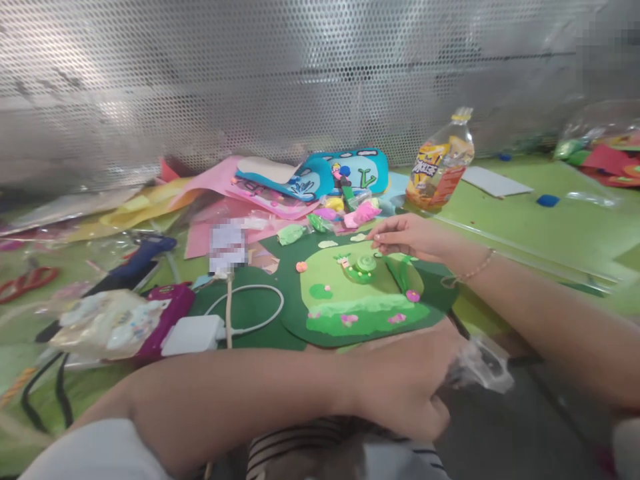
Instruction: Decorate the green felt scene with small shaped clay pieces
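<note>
A green paper craft picture (295, 300) lies on the table in front of me. On it sits a green clay snail (362, 265) among clay flowers, leaves and pale cloud shapes. My right hand (407, 238) is over the picture's upper right part, beside the snail, fingertips pinched together. Whatever lies between those fingertips is too small to make out. My left hand (413, 387) reaches across my body below the picture's near edge. It is closed on a crumpled clear plastic wrapper (485, 365), which sticks out past the knuckles.
Clay packets (365, 212) and blue craft pictures (360, 172) lie behind. A plastic bottle (440, 163) stands back right. At left are red scissors (27, 285), a blue glue gun (143, 257), a white charger (194, 335) with cable and a magenta case (173, 307). A perforated metal wall (250, 80) rises behind.
</note>
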A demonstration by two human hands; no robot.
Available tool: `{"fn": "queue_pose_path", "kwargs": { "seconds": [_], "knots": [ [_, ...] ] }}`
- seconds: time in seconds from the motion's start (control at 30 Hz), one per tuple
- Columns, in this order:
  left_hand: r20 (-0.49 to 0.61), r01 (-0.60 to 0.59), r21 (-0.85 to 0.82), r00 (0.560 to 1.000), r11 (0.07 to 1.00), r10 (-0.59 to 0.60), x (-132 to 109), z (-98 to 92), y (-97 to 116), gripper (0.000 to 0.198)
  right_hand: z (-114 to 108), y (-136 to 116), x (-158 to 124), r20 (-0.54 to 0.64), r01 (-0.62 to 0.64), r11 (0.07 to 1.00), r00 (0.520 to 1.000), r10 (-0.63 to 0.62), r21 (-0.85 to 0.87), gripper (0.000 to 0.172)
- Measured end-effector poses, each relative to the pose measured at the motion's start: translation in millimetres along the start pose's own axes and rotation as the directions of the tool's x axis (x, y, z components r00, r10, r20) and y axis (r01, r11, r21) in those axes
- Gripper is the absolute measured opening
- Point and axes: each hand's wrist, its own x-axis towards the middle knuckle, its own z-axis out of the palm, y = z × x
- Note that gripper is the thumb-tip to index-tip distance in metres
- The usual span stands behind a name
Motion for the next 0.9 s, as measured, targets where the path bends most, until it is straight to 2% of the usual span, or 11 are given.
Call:
{"fn": "queue_pose_path", "kwargs": {
  "seconds": [0.27, 0.4, 0.53, 0.6, 0.77, 0.9],
  "knots": [
    [0.072, -0.044, -0.013, 0.996, 0.999, 0.045, -3.6, -1.8, -0.1, 0.066, -2.5, 2.9, 2.1, 0.007, -0.028, 0.999, 1.000, 0.028, -0.033, 0.019],
    [0.168, -0.051, -0.047, 0.984, 0.998, 0.058, -1.0, 0.0, -1.5, 0.067, -3.3, 4.6, 3.1, 0.013, -0.018, 0.999, 1.000, 0.018, -0.027, 0.018],
    [0.175, -0.100, -0.145, 0.977, 0.984, 0.125, 0.7, 4.3, -5.4, 0.068, -1.9, 2.9, 2.1, 0.010, -0.017, 0.999, 1.000, 0.017, -0.028, 0.018],
    [0.191, -0.061, -0.154, 0.978, 0.986, 0.090, 0.3, 4.9, -5.2, 0.070, -1.1, 1.4, 1.7, 0.006, -0.018, 0.999, 1.000, 0.018, -0.036, 0.018],
    [0.266, 0.071, -0.013, 0.962, 0.997, -0.065, -1.0, 1.9, -0.8, 0.070, -2.1, 0.9, 2.0, -0.015, -0.030, 0.998, 0.999, 0.029, -0.048, 0.016],
    [0.209, 0.081, -0.019, 0.975, 0.997, -0.075, -1.2, 1.5, -1.2, 0.065, -3.2, 3.8, 2.2, -0.003, -0.031, 0.998, 1.000, 0.031, -0.055, 0.017]
  ]
}}
